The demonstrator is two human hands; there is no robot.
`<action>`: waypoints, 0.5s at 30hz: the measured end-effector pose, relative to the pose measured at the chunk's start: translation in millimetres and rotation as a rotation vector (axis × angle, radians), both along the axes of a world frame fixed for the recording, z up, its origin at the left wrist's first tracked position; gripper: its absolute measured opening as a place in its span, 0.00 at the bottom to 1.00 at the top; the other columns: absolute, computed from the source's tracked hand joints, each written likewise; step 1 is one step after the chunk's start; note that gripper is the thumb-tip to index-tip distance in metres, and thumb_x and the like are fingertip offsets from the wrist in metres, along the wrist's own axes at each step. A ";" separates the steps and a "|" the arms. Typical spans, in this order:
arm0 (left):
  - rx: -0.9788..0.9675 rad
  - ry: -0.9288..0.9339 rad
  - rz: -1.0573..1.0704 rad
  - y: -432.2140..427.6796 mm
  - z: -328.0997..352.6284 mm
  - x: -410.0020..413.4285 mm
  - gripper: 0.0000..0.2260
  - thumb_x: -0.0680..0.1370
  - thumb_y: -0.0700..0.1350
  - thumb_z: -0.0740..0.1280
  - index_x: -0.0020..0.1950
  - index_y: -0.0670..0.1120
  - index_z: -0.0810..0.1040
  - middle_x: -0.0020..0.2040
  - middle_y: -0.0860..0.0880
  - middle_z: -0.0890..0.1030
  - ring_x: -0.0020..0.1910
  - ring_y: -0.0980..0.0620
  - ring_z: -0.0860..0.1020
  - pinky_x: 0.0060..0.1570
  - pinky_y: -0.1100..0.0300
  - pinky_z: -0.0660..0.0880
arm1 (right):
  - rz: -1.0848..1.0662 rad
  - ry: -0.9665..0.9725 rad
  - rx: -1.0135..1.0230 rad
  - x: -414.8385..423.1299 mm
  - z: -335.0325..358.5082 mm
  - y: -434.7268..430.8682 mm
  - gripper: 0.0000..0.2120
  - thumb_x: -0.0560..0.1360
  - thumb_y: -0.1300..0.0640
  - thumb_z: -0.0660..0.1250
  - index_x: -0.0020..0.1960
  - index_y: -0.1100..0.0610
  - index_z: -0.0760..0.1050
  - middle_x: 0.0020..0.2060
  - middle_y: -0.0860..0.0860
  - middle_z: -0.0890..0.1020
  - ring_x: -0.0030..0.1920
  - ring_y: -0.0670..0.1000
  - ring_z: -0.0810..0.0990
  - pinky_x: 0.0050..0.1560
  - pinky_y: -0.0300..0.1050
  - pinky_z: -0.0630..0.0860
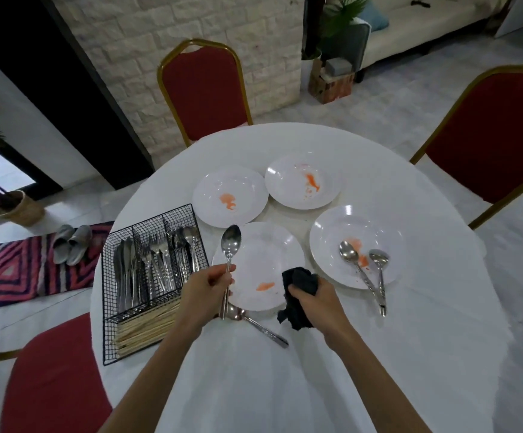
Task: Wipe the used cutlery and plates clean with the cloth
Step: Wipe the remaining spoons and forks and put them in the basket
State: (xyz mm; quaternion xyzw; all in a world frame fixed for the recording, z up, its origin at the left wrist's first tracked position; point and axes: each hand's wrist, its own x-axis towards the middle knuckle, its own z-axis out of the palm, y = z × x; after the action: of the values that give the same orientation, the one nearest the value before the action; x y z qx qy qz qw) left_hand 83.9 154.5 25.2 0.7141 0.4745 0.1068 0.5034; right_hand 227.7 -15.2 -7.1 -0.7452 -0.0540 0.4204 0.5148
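My left hand (205, 289) grips a steel spoon (230, 242) by its handle, bowl pointing up and away, over the left rim of the nearest white plate (272, 245). That plate carries an orange smear. My right hand (311, 295) holds a crumpled black cloth (299, 287) at the plate's right edge. Another spoon (254, 321) lies on the tablecloth just below this plate. The right plate (329, 239) holds two spoons (363, 270) and orange stains. Two more stained plates sit behind, the far left plate (210, 189) and the far right plate (285, 179).
A black wire cutlery basket (147, 226) with knives, forks, spoons and wooden chopsticks stands at the table's left edge. Red chairs with gold frames surround the round white table (410, 307): one behind (204, 89), one right (497, 132), one near left (54, 370).
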 end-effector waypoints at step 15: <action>-0.094 0.047 -0.165 70.2 -44.1 33.9 0.10 0.80 0.41 0.69 0.60 0.50 0.83 0.44 0.52 0.87 0.41 0.56 0.85 0.49 0.58 0.83 | -0.199 0.166 -0.063 -25.0 -22.1 26.4 0.07 0.77 0.57 0.72 0.55 0.54 0.79 0.47 0.54 0.87 0.49 0.55 0.86 0.47 0.50 0.82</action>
State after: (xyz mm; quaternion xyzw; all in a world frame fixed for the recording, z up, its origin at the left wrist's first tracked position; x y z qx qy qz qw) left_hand 117.8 224.7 -18.9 0.7288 0.4303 0.0258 0.5320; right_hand 202.8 11.2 -29.2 -0.7253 0.0764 0.4291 0.5329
